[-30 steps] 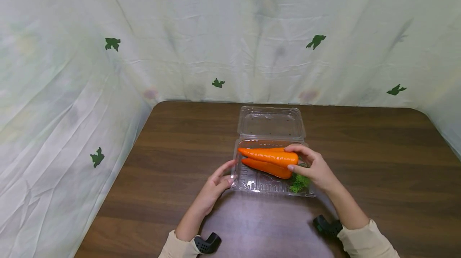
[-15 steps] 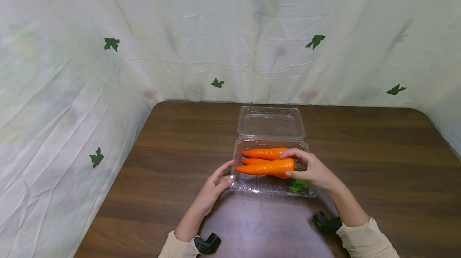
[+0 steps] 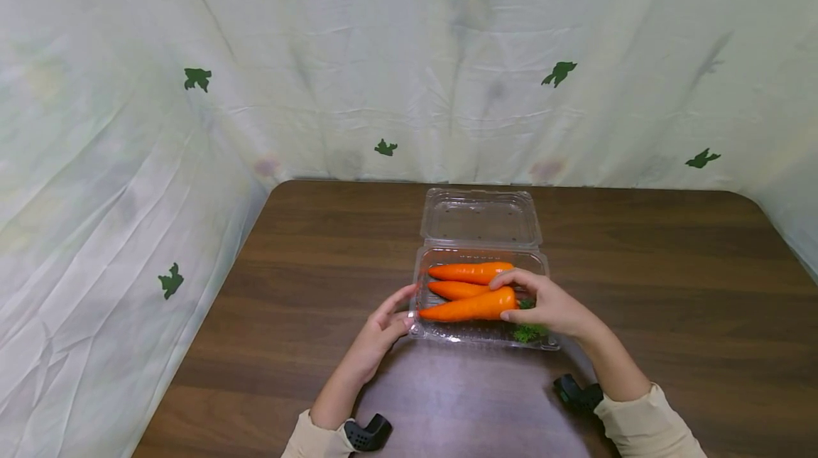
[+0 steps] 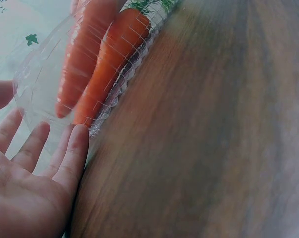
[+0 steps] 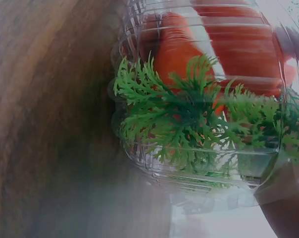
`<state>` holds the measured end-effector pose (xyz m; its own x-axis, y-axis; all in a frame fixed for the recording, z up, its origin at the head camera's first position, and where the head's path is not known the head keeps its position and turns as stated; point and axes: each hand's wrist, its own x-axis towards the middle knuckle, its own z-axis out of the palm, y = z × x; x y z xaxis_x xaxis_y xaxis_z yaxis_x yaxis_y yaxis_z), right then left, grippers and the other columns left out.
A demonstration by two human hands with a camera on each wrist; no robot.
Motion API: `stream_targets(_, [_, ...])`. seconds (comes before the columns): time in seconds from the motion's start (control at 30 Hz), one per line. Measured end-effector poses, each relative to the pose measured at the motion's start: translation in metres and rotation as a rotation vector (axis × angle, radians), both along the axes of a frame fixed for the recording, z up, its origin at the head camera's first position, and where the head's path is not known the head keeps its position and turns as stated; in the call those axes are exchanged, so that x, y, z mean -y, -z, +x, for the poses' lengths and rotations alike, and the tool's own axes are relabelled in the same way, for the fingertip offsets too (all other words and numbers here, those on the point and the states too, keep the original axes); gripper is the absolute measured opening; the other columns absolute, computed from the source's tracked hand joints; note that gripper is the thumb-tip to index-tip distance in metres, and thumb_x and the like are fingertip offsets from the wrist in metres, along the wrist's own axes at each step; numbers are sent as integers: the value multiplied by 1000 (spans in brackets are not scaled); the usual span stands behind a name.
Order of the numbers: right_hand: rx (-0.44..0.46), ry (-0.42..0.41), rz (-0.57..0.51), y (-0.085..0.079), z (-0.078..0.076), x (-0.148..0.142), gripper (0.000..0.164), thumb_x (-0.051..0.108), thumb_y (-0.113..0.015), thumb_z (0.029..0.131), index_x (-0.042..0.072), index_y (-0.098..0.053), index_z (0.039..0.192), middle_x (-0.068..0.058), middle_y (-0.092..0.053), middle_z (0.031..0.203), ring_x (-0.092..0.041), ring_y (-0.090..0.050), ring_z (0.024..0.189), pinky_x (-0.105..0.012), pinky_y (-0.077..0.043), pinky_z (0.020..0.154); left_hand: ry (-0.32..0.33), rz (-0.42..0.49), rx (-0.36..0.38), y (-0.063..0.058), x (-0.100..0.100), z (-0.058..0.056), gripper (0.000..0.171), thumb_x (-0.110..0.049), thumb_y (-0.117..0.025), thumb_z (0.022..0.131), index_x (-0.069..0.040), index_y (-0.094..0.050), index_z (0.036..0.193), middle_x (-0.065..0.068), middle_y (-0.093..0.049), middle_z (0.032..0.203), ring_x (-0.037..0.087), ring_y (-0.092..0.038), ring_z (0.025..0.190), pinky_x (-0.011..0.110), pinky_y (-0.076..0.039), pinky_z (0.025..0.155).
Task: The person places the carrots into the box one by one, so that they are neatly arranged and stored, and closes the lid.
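Observation:
A clear plastic clamshell box (image 3: 441, 331) lies on the table with three orange carrots in its tray. The back carrot (image 3: 466, 273) and the middle carrot (image 3: 450, 290) lie side by side, tips to the left. My right hand (image 3: 552, 307) grips the thick end of the front carrot (image 3: 463, 308), thumb in front and fingers behind. Green leafy tops (image 5: 189, 109) show through the box's right end. At the left end, my left hand (image 3: 378, 336) touches the wall with nearly straight fingers (image 4: 74, 156). Its palm is bare in the left wrist view.
The box's lid (image 3: 482, 216) is folded back, flat on the brown wooden table (image 3: 345, 231). A pale curtain (image 3: 409, 60) with green bird shapes hangs behind the table. Black devices (image 3: 368, 433) are strapped at both wrists.
My right hand has brought its carrot toward the front of the tray and lower, baring the back and middle carrots. My left hand has stayed at the box's left end.

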<state>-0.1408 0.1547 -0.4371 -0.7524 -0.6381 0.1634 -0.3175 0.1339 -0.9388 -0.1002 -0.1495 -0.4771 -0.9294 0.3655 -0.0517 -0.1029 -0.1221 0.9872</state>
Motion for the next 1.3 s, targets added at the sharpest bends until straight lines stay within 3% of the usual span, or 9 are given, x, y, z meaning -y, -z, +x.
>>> stream_targets(0.37, [-55,-30,219,-5,3,1,35,20,-71,78,14,-52,107,0,-51,108,-18,-46,94,-29,-40,80,-17,-36,4,-1,-1,1,49,-10,-52,91,-7,-35,137,11,-31,141,30,-48,112,30,-40,87])
stream_targets(0.5, [-59,-38,237,-9,6,1,36,24,-70,78,14,-52,108,1,-51,107,-18,-46,93,-31,-40,79,-12,-32,3,0,-2,0,49,-10,-51,91,-8,-35,137,11,-31,141,31,-47,113,30,-40,87])
stream_targets(0.8, [-95,39,99,-14,10,-3,24,9,-57,88,5,-54,111,-8,-56,107,-24,-51,99,-36,-40,86,-9,-24,6,0,-2,-1,49,-10,-51,91,-7,-34,137,12,-31,140,32,-46,113,29,-40,87])
stream_targets(1.0, [-70,148,7,-21,12,-8,24,3,-53,89,0,-53,113,-18,-54,112,-31,-50,105,-28,-42,86,-20,-28,10,1,-2,-2,49,-11,-51,91,-7,-35,137,11,-32,140,28,-49,112,30,-40,87])
stream_targets(1.1, [-72,204,-49,-24,13,-11,25,1,-52,89,0,-52,114,-22,-51,113,-28,-50,105,-25,-43,84,-26,-30,16,1,-2,-1,49,-12,-52,91,-8,-35,137,9,-33,140,28,-49,112,31,-40,88])
stream_targets(1.3, [-161,313,-105,-25,15,-18,34,-6,-52,86,0,-50,120,-23,-51,117,-19,-49,108,-22,-41,85,-36,-34,16,-2,-1,0,48,-12,-51,91,-8,-35,136,11,-33,139,32,-46,114,31,-40,86])
